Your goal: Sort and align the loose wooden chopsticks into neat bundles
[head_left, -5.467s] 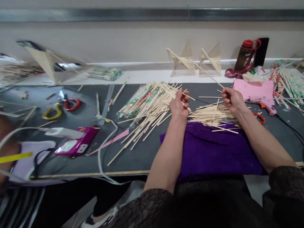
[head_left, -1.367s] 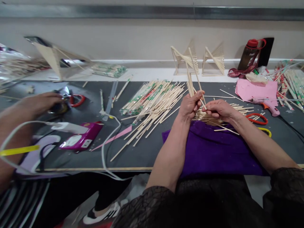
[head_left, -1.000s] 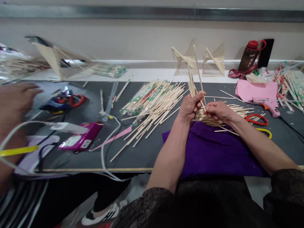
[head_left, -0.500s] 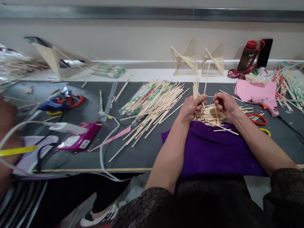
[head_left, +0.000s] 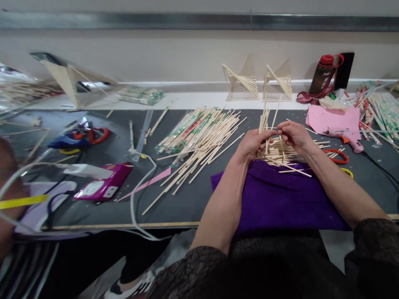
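My left hand is closed on several thin bamboo chopsticks, which stick up above its thumb in a loose upright bunch. Close beside it, my right hand is closed in a pinch on a single chopstick that slants downward. The fingertips of both hands nearly meet. Beneath them lies a pile of loose chopsticks at the top edge of a purple cloth. The palms and the lower ends of the bunch are hidden.
Left of my hands lie loose and wrapped chopsticks. Two twisted stick frames stand on the white ledge. To the right are a pink glue gun, red-handled scissors and a bottle. Another person's arm is at far left.
My right hand has come closer to my left, and its fingers reach over toward the left thumb. The upright chopsticks now lean more to the right. The whole view has shifted slightly.
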### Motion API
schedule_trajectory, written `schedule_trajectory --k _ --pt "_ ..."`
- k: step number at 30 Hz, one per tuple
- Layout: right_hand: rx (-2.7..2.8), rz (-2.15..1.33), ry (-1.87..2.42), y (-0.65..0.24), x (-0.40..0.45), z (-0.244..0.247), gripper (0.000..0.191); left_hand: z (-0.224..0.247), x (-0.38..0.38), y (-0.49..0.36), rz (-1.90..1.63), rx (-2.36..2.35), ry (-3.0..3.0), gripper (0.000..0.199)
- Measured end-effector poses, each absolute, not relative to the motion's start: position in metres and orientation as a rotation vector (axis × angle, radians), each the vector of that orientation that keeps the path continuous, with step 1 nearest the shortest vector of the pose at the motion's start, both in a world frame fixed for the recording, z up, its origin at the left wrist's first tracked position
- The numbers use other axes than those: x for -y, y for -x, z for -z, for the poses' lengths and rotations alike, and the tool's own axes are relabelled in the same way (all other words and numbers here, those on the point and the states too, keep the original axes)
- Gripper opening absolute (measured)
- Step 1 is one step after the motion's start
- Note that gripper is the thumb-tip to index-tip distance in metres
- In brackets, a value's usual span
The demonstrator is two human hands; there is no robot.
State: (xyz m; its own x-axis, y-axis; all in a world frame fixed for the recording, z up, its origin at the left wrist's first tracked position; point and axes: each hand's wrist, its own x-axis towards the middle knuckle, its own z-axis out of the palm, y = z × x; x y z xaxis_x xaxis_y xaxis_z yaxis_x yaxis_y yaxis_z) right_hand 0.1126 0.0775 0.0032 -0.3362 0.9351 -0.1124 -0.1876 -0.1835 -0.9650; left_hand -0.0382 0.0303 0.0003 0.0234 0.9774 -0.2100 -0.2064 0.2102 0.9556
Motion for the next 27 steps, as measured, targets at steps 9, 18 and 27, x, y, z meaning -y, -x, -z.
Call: schedule_trajectory --k 9,18,27 --pt "1.352 -1.635 0.977 -0.112 -0.075 0.001 0.017 0.006 -0.03 0.036 -1.079 -1.193 -0.994 0.024" --pt "1.82 -1.137 1.098 -0.111 -0.076 0.006 0.022 0.01 -0.031 0.033 -1.055 -1.402 -1.225 0.029" --pt "1.526 -0.939 1.204 -0.136 -0.103 0.004 0.021 -0.008 -0.042 0.041 -0.72 -2.07 -1.776 0.031"
